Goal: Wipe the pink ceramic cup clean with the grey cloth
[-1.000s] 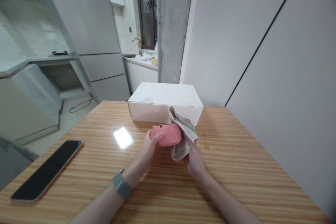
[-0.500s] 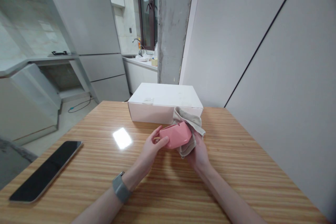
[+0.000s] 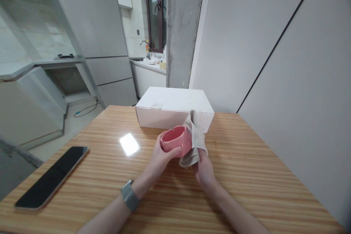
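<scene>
My left hand [image 3: 162, 156] grips a pink ashtray [image 3: 183, 142] by its left side, thumb along the near wall and fingers behind. The ashtray has faceted sides and a notched rim, and its hollow is tipped into sight. In my right hand [image 3: 204, 168] is a light grey cloth [image 3: 196, 133], bunched and held against the ashtray's right side. The cloth hides that side and part of my right fingers. Both hands are above the wooden table, in front of a white box.
The white box [image 3: 153, 117] lies at the table's far side. A black-screened phone [image 3: 52, 179] rests at the left of the wooden table [image 3: 246, 175]. Beyond stand a fridge [image 3: 90, 18], a sink counter with a tap [image 3: 144, 42] and a white wall panel [image 3: 274, 14].
The ashtray has turned so that its hollow faces up toward me more. The cloth has shifted from behind it to its right side, more upright, and my right hand has moved slightly left and down.
</scene>
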`<state>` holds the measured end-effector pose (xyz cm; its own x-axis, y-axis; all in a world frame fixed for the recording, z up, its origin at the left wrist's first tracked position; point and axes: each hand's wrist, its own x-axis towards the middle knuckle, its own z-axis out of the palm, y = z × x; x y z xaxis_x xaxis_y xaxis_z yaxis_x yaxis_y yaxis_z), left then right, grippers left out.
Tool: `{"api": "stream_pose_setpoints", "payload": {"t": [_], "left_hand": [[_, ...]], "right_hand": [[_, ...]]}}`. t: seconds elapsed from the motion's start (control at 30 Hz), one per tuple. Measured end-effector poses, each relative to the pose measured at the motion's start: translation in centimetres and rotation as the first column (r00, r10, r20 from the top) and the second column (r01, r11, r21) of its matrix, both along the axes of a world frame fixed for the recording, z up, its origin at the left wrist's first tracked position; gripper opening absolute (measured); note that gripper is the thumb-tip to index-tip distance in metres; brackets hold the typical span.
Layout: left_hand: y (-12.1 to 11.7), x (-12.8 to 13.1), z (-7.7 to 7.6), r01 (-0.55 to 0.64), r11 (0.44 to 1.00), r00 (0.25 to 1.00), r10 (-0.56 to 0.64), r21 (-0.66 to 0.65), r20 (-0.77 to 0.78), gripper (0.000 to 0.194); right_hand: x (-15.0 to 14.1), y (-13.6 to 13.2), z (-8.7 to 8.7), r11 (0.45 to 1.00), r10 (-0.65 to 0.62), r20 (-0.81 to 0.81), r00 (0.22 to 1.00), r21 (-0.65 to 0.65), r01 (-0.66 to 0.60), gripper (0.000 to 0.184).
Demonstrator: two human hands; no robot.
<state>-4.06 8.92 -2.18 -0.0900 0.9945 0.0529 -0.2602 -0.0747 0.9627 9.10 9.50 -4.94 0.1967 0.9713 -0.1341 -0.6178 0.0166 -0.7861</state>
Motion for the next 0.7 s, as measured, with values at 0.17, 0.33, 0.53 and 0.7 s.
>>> {"api": "stream_pose_setpoints", "payload": {"t": [0.17, 0.33, 0.53, 0.7], "left_hand": [[0.2, -0.2, 0.2, 0.012, 1.000, 0.996, -0.011, -0.011, 0.084, 0.067], [0.0, -0.5, 0.9, 0.186, 0.983, 0.967, -0.182, -0.005, 0.180, 0.046], [-0.3, -0.5, 1.1, 0.102, 0.994, 0.995, -0.102, -0.034, -0.001, 0.078], [-0.5, -0.3, 1.3, 0.221, 0.971, 0.975, -0.223, 0.088, 0.014, 0.076]], "right_hand": [[0.2, 0.3, -2.2, 1.000, 0.001, 0.068, 0.998, 0.000, -0.001, 0.027], [1.0, 1.5, -0.1, 0.998, -0.067, 0.016, 0.998, -0.020, 0.067, 0.035], [1.2, 1.2, 3.2, 0.986, 0.098, -0.096, 0.991, 0.143, -0.084, 0.034], [1.0, 0.7, 3.6, 0.977, 0.207, -0.126, 0.970, 0.078, -0.198, 0.037]]}}
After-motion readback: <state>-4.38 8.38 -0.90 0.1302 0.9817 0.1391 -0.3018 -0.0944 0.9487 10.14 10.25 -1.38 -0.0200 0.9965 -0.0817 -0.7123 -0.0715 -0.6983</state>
